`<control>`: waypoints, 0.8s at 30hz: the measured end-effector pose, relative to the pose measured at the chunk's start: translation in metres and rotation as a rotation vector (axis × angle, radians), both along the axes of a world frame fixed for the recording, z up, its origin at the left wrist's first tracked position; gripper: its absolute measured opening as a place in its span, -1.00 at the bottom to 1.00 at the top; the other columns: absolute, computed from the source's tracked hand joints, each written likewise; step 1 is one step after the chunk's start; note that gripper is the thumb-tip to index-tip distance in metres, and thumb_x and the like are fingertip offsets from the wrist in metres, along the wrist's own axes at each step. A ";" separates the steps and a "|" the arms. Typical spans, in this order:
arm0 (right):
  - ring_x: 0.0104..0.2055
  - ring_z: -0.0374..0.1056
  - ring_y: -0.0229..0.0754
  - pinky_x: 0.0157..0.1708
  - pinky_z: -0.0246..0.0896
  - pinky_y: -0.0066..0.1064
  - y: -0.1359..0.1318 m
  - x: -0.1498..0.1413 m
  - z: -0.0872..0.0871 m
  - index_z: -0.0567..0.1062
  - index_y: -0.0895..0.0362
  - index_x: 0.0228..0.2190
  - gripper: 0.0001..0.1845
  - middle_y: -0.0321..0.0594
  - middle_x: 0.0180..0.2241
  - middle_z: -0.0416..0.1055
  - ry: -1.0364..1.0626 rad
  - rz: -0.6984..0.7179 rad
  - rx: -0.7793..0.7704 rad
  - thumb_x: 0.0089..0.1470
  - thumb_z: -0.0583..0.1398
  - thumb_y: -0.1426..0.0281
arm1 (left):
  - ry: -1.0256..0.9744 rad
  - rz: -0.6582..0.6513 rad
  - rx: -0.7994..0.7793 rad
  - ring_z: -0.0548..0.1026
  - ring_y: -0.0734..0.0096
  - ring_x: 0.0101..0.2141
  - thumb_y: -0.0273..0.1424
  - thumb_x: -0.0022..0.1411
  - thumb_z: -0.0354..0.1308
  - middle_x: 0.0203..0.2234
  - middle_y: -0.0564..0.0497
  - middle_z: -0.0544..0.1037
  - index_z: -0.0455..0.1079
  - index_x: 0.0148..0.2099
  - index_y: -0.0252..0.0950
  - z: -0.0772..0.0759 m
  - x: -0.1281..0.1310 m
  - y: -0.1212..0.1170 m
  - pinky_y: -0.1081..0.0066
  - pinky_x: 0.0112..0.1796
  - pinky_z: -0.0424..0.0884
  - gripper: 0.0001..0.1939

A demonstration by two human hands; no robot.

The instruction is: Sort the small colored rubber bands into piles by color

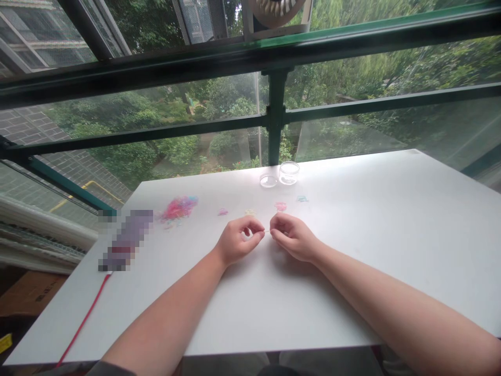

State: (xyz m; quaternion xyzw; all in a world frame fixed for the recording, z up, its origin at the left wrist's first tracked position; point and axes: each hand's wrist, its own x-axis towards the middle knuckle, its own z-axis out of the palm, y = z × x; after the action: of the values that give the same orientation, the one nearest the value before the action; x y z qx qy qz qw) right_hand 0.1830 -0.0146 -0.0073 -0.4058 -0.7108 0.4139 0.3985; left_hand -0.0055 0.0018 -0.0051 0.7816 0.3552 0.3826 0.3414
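Observation:
Over the middle of the white table my left hand and my right hand face each other, fingertips pinched. Between them stretches a thin pale strand, which looks like a small rubber band; both hands grip it. Just beyond the fingers lie little groups of coloured bands: a pale yellow group, a pink group, a blue group and a purple group. Farther left is a larger mixed heap of bands, mostly pink and red.
At the table's far edge stand a clear round container and its flat clear lid. A pixelated oblong object lies at left, with a red cable running off the near edge. Green window rails rise behind the table.

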 end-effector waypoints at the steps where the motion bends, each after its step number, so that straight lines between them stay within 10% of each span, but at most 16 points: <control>1: -0.55 0.07 -0.35 -0.53 0.02 -0.48 0.000 0.000 0.000 0.26 0.12 -0.48 -0.92 -0.38 -0.57 0.17 -0.002 -0.002 0.003 0.00 0.07 0.51 | 0.003 0.003 -0.006 0.39 0.52 -0.44 -0.47 0.09 0.14 -0.48 0.03 0.49 0.40 -0.34 -0.31 0.000 0.000 0.000 0.48 -0.39 0.29 -0.96; 24: -0.57 0.13 -0.34 -0.56 0.06 -0.48 0.000 -0.001 0.000 0.26 0.12 -0.44 -0.94 -0.35 -0.55 0.25 -0.004 0.005 -0.030 0.07 0.06 0.44 | 0.058 0.027 -0.102 0.40 0.50 -0.45 -0.38 0.13 0.10 -0.48 0.03 0.46 0.36 -0.36 -0.31 0.002 0.000 0.000 0.50 -0.45 0.30 -0.91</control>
State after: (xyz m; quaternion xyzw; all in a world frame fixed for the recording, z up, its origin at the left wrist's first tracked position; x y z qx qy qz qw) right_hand 0.1821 -0.0146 -0.0073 -0.4108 -0.7063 0.4249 0.3897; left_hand -0.0050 0.0018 -0.0032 0.7691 0.3943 0.3459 0.3651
